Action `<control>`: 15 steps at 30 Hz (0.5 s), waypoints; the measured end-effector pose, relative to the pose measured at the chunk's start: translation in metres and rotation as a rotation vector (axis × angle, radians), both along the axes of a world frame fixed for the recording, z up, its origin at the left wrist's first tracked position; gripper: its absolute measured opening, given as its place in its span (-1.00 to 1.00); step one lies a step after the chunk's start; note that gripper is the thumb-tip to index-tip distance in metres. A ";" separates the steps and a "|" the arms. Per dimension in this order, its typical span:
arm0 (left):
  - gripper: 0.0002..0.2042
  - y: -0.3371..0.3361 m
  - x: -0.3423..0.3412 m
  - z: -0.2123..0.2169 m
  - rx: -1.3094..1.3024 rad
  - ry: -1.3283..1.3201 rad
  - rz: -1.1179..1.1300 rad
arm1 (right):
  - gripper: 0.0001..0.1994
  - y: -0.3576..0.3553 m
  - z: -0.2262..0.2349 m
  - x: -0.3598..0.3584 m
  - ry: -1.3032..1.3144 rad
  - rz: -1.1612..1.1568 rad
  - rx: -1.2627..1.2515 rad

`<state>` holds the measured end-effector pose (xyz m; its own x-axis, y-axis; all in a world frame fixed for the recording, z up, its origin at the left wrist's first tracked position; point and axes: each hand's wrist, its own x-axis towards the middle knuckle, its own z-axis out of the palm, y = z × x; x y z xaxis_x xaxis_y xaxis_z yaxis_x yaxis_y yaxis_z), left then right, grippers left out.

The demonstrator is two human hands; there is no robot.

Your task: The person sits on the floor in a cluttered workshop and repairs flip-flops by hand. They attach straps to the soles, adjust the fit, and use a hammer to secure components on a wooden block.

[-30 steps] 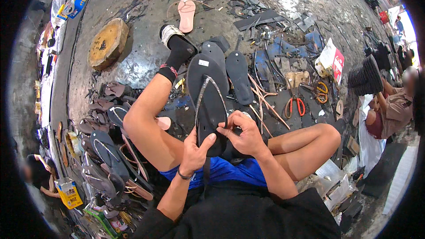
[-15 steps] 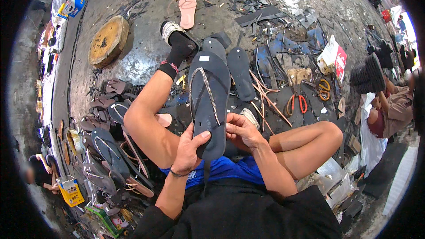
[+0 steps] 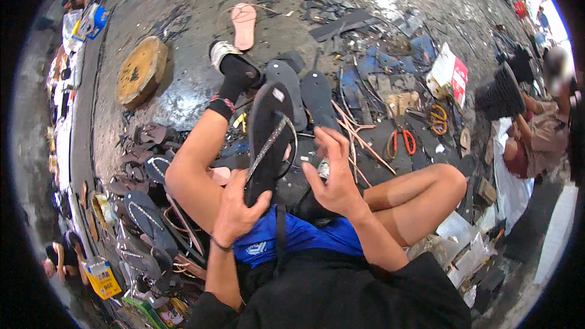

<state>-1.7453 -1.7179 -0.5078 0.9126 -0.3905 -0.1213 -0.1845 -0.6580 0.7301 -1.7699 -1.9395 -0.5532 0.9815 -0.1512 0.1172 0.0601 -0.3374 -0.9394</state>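
A black flip-flop (image 3: 264, 120) with a sparkling rhinestone strap is tilted partly on its side between my knees. My left hand (image 3: 239, 207) is closed around its heel end, thumb on one side and fingers on the other. My right hand (image 3: 335, 176) hangs just right of the flip-flop with fingers spread, nothing in it. Behind the flip-flop two dark soles lie on the ground: one sole (image 3: 286, 90) partly covered by it, the other sole (image 3: 316, 99) further right. A narrow dark strip (image 3: 280, 237) hangs down over my blue shorts below the heel.
Red-handled scissors (image 3: 401, 141) and yellow-handled scissors (image 3: 438, 120) lie to the right, near pinkish straps (image 3: 365, 146). Finished-looking sandals (image 3: 149, 219) are heaped on the left. A round wooden block (image 3: 141, 73) and a pink sandal (image 3: 244, 27) lie ahead. Another person (image 3: 542, 140) sits at the far right.
My right hand has let go of the flip-flop's edge and opened. My left hand has moved left and turned the flip-flop partly onto its side. The view has shifted slightly.
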 end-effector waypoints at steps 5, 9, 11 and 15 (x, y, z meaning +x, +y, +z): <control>-0.54 0.025 -0.004 -0.002 0.032 0.215 -0.099 | -0.66 -0.021 0.008 0.011 0.113 0.441 -0.430; -0.60 0.051 -0.010 -0.016 -0.160 0.391 0.103 | -0.71 -0.064 -0.015 0.008 0.365 -0.094 1.135; -0.62 0.059 -0.016 -0.017 -0.239 0.405 0.238 | -0.70 -0.072 -0.018 0.012 0.230 -0.276 1.336; -0.62 0.050 -0.022 -0.031 -0.947 0.298 0.693 | -0.61 -0.056 -0.026 0.006 0.426 -0.260 1.272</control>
<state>-1.7673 -1.6675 -0.5384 0.9482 0.1217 -0.2933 0.2532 0.2679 0.9296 -1.7640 -1.9954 -0.5794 0.8333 -0.1103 -0.5418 -0.2417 0.8086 -0.5364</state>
